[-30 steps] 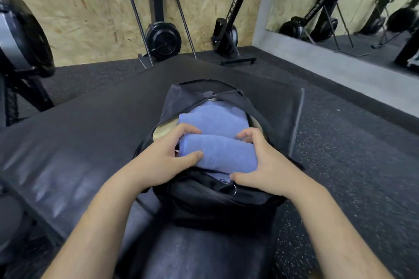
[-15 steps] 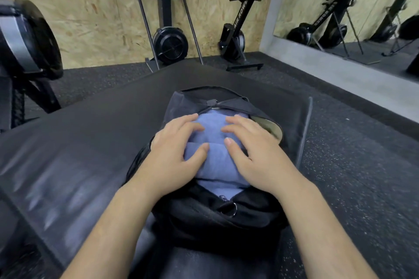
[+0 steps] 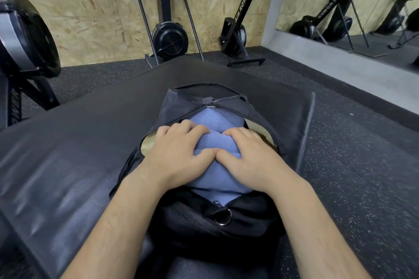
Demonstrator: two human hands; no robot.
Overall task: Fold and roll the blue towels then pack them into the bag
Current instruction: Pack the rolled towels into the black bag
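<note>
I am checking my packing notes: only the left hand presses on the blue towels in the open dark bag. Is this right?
Not quite. The head view shows both hands pressing: the left hand and the right hand lie side by side on the blue towels in the open dark bag.

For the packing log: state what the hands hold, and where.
Nothing gripped: left hand and right hand press down on top of the towel in the bag.
</note>
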